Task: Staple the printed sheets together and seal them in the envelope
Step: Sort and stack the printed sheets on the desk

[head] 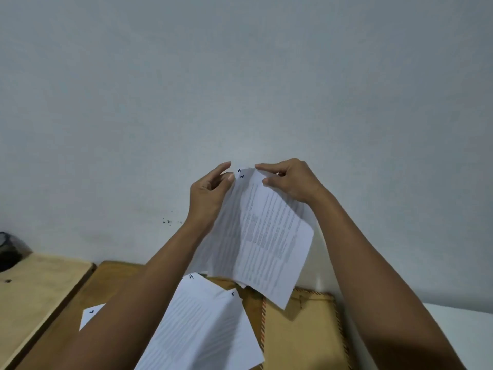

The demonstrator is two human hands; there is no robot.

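Note:
I hold a few printed sheets (264,236) up in front of the wall, their lower edge hanging just above the table. My left hand (210,193) pinches their top left corner, where small handwritten marks show. My right hand (288,180) pinches the top edge a little to the right. More printed sheets (205,329) lie on the wooden table (112,279) below, overlapping each other. A brown envelope (301,335) with a striped border lies flat at the right, partly under the sheets. No stapler is in view.
Another sheet corner (90,316) shows beside my left forearm. A lighter wooden board (34,287) lies at the left, with a dark object (8,249) at its far end. A white surface (458,332) adjoins the table on the right. A plain wall rises behind.

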